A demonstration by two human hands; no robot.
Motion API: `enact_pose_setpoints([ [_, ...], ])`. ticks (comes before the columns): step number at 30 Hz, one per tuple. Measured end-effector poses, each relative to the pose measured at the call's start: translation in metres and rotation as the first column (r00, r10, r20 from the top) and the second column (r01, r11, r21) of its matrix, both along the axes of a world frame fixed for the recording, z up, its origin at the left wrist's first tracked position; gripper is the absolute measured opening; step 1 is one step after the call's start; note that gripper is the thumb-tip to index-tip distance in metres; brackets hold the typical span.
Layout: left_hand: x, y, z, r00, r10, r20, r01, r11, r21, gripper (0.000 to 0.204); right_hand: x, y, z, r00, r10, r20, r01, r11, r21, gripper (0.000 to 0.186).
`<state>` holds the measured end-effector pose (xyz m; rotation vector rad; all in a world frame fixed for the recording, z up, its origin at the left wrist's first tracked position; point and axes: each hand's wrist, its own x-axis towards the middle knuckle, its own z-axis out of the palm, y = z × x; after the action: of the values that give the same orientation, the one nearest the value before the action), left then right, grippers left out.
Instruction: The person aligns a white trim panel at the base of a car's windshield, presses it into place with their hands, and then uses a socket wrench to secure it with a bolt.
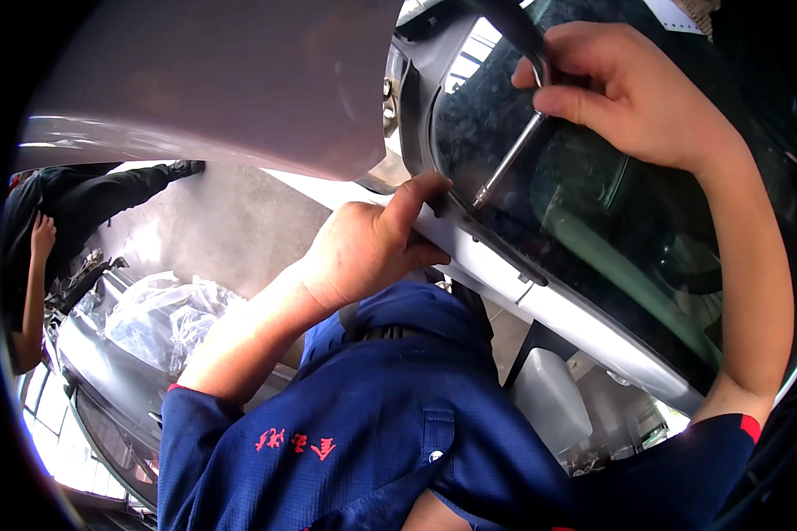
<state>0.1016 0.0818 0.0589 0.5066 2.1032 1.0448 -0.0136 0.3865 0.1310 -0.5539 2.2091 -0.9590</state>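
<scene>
My right hand [624, 97] is closed around the upper part of a socket wrench [510, 159] with a long shiny metal shaft. The shaft slants down to the left, its tip at the black trim strip [505, 250] along the lower edge of the car's windshield [584, 177]. What the tip sits on is too small to tell. Beside that tip, my left hand [363, 248] grips the end of the trim strip, thumb and fingers on either side of the car's silver edge [496, 279]. The fingertips there are partly hidden.
A raised grey car panel [212, 80] fills the upper left. At the far left is another person's arm [35, 283], near a silver car part [106, 336] with clear plastic sheeting [173, 314]. A white side mirror [549, 398] juts out below the windshield.
</scene>
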Motion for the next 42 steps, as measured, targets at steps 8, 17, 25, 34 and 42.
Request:
enact_pose_setpoints([
  [8,-0.001,0.000,-0.004,0.996,-0.065,-0.058,0.065,0.998,-0.014,0.080,0.010,0.012,0.002,0.975,0.122,-0.186,-0.144,0.984,-0.108,0.019],
  [17,0.003,-0.002,-0.013,0.984,-0.051,-0.170,0.057,0.998,0.034,0.079,0.002,0.006,-0.007,0.987,0.079,-0.137,-0.084,0.996,-0.035,0.021],
  [25,-0.004,-0.001,0.000,0.994,-0.059,-0.097,0.056,0.998,-0.029,0.079,-0.003,-0.006,-0.004,0.999,-0.030,-0.021,0.032,0.996,0.080,0.024],
  [34,-0.001,-0.003,-0.001,0.989,-0.041,-0.139,0.044,0.999,0.018,0.078,0.014,0.009,-0.006,0.988,-0.150,-0.043,0.144,0.984,-0.104,0.021],
  [42,0.002,0.003,-0.004,0.997,-0.015,-0.076,0.018,0.999,0.039,0.082,0.014,0.007,-0.003,0.969,0.084,-0.231,-0.104,0.992,-0.076,0.022],
])
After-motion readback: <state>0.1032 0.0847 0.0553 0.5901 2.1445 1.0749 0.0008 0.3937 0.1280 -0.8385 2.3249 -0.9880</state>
